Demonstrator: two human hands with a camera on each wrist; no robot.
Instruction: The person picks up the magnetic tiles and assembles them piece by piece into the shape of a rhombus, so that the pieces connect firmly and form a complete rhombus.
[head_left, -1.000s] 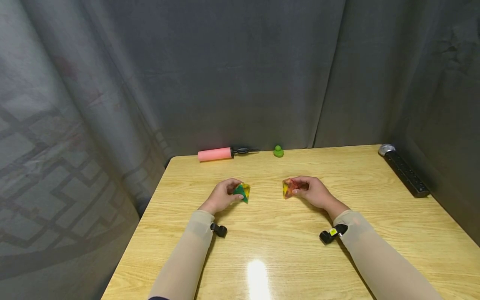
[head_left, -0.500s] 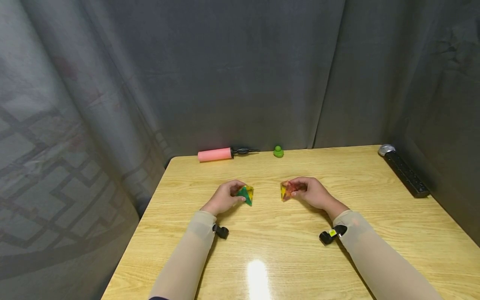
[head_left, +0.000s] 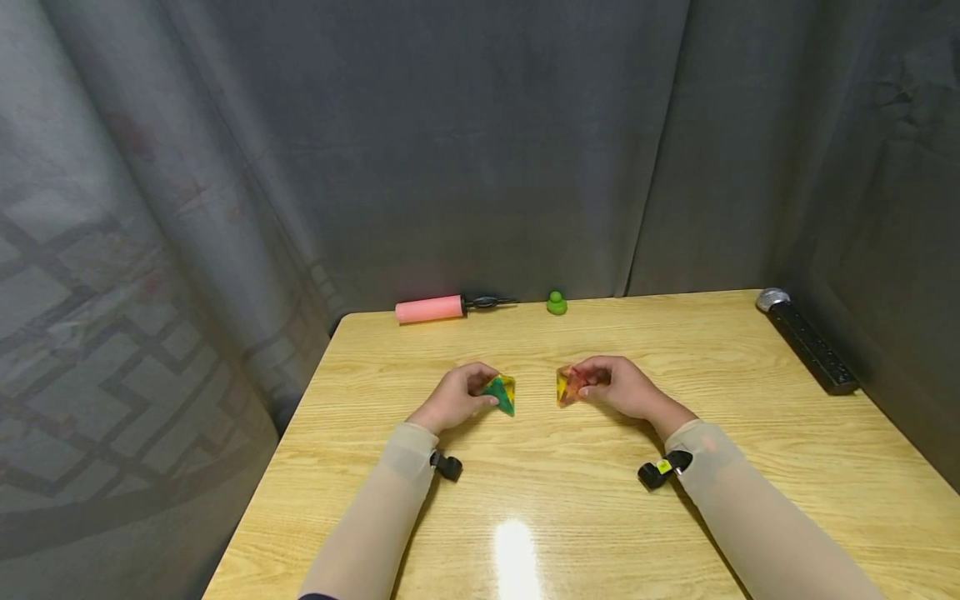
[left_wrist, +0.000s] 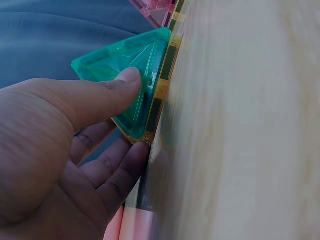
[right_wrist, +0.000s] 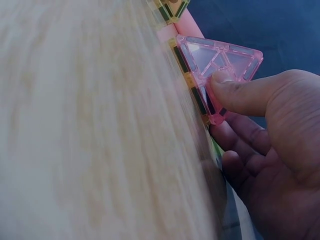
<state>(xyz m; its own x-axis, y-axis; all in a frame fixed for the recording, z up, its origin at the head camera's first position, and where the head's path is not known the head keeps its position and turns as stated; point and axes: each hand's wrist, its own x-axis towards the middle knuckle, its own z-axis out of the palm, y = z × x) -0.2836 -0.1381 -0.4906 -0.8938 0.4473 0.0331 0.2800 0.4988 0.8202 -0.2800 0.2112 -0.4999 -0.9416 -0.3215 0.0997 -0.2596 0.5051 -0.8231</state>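
My left hand [head_left: 457, 397] pinches a pair of see-through magnetic tiles, a green triangle [left_wrist: 115, 56] and a yellow tile [left_wrist: 162, 89], joined edge to edge. In the left wrist view the thumb presses the green face while the fingers curl behind. My right hand [head_left: 627, 388] grips a similar pair, a pink triangular tile [right_wrist: 238, 55] with a yellow one [head_left: 562, 384] along its edge. Both pairs stand at an angle, low at the tabletop; whether they touch it I cannot tell. A small gap separates them in the head view.
The wooden table [head_left: 517, 467] carries a pink hand pump [head_left: 430, 309] with a black nozzle and a small green toy [head_left: 557, 302] at its back edge. A black microphone [head_left: 810, 346] lies at the right edge. Grey curtains [head_left: 480, 150] hang behind and on both sides.
My left hand has moved right with its green and yellow tiles. The right hand's pink and yellow tiles have shifted slightly left and nearer me, so the gap between the pairs has narrowed.
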